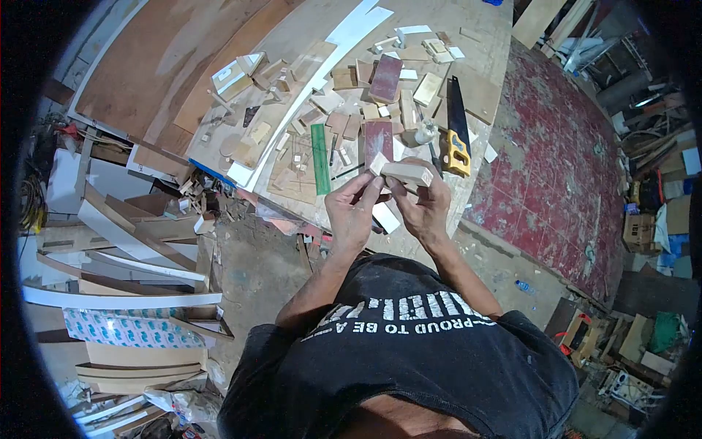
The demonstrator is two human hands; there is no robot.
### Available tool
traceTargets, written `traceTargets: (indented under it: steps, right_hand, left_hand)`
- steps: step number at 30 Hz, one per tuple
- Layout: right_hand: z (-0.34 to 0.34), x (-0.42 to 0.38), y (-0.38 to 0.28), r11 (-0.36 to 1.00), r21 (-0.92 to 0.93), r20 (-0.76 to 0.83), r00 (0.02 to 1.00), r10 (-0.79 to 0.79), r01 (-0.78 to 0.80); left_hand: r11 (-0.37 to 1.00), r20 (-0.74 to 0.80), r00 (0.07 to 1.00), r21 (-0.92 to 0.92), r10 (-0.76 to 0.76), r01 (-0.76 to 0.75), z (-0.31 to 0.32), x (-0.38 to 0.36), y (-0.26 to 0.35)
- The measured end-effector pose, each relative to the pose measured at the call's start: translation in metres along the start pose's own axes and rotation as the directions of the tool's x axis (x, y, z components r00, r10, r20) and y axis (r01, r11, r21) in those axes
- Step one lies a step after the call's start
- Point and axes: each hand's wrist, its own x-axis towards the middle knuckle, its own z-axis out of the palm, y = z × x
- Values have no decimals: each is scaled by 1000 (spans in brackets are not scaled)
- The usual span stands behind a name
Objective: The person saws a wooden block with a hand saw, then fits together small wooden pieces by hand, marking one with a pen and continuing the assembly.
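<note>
- The right hand (pixel 428 208) has its grip closed around a small wood block (pixel 406 174), held up in the air just above the near edge of the counter (pixel 479 44).
- The left hand (pixel 351 212) pinches a small pale piece (pixel 378 163), apparently a scrap of sandpaper or wood, and presses it against the block's end; its grip is closed on that piece.
- Risk, as I judge it: the block is held only by fingertips with no clamp, so a hard push from the left hand could twist it loose and drop it to the littered floor (pixel 256 263), where it would be hard to find among the scraps.
- Fingers sit close to the worked edge, so a slip could scrape them.
- The counter is a plywood sheet crowded with offcuts; a green ruler (pixel 320 157), sheets of reddish sandpaper (pixel 385 78) and a handsaw with a yellow handle (pixel 458 132) lie near the hands. The saw sits just beside the right hand, so a careless reach could catch its teeth.
- The room is a cluttered workshop: stacked boards (pixel 124 249) on one side, a worn red panel (pixel 563 168) on the other.
</note>
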Motion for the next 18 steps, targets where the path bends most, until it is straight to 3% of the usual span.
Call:
traceTargets:
  steps: [2, 5, 11, 14, 18]
  right_hand:
    - [1, 1, -1, 999, 2, -29, 999, -44, 45]
    - [5, -1, 3, 995, 29, -71, 993, -95, 97]
    - [10, -5, 7, 997, 23, -91, 994, -68, 70]
    - [11, -6, 6, 998, 52, -78, 996, -42, 46]
    - [8, -7, 7, 996, 27, -19, 996, -83, 83]
  left_hand:
    - [993, 40, 998, 97, 58, -62, -2, 0, 2]
    - [993, 13, 997, 89, 76, -77, -1, 0, -1]
    - [984, 27, 995, 146, 97, -100, -11, 5, -13]
    - [995, 15, 998, 71, 66, -67, -7, 3, -10]
    - [993, -17, 998, 101, 65, -63, -10, 0, -11]
